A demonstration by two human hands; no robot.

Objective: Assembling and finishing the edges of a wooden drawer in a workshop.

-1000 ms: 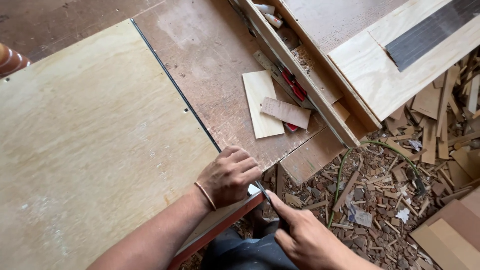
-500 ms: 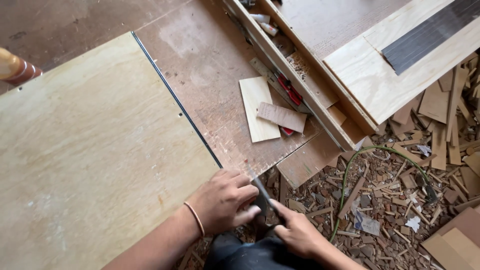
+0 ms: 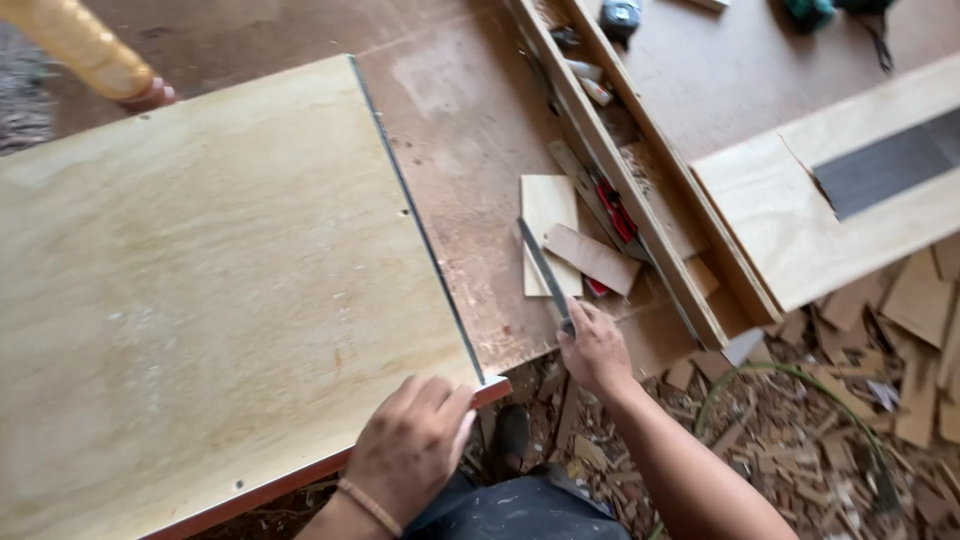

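Observation:
A large pale plywood panel [image 3: 200,280] with a dark strip along its right edge lies on the brown workbench [image 3: 460,130]. My left hand [image 3: 412,445] rests flat on the panel's near right corner, fingers together, holding nothing. To the right, my right hand [image 3: 592,345] grips the near end of a long thin dark metal tool [image 3: 543,268], likely a file or blade. The tool points away from me over the bench, across a small pale wood offcut [image 3: 548,232].
A second brown offcut [image 3: 592,258] lies beside a red-handled tool [image 3: 612,208] in the bench's groove. A pale board with a dark strip [image 3: 830,200] sits at the right. Wood scraps [image 3: 860,400] cover the floor. A person's yellow sleeve [image 3: 80,45] shows top left.
My right hand has lifted from below the bench edge up onto the bench with the dark tool. My left hand has slid back along the panel's corner. The view has shifted.

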